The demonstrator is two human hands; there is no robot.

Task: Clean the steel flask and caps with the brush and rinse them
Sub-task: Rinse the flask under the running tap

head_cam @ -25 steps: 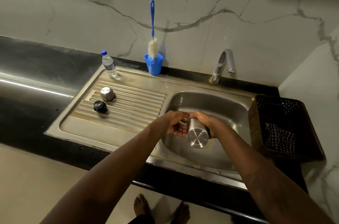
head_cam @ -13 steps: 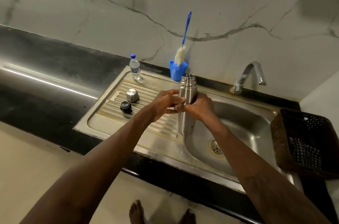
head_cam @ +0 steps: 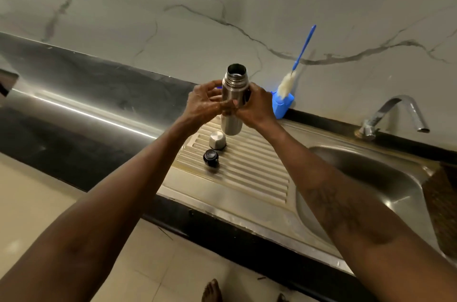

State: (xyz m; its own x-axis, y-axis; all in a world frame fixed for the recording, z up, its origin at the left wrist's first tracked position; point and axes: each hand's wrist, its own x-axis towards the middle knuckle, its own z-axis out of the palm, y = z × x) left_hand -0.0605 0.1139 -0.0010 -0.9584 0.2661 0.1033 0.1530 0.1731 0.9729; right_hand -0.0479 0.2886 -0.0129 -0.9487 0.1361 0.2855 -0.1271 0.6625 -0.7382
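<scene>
I hold the steel flask (head_cam: 233, 89) upright above the ribbed drainboard (head_cam: 247, 165), its open mouth facing up. My right hand (head_cam: 254, 106) wraps its right side and my left hand (head_cam: 205, 106) touches its left side with fingers spread. Below it on the drainboard stand the steel cap (head_cam: 217, 140) and the black inner cap (head_cam: 211, 157). The bottle brush (head_cam: 294, 66), blue-handled with white bristles, stands in a blue holder (head_cam: 283, 105) against the wall, right of my hands.
The sink basin (head_cam: 371, 178) lies to the right with the tap (head_cam: 393, 113) behind it. A dark basket (head_cam: 442, 202) sits at the far right edge. Black countertop (head_cam: 74, 128) stretches left. A bottle's blue cap peeks out behind my left hand.
The flask went from lying over the basin to upright, then moved left and up over the drainboard. My view has swung left, putting the sink at the right.
</scene>
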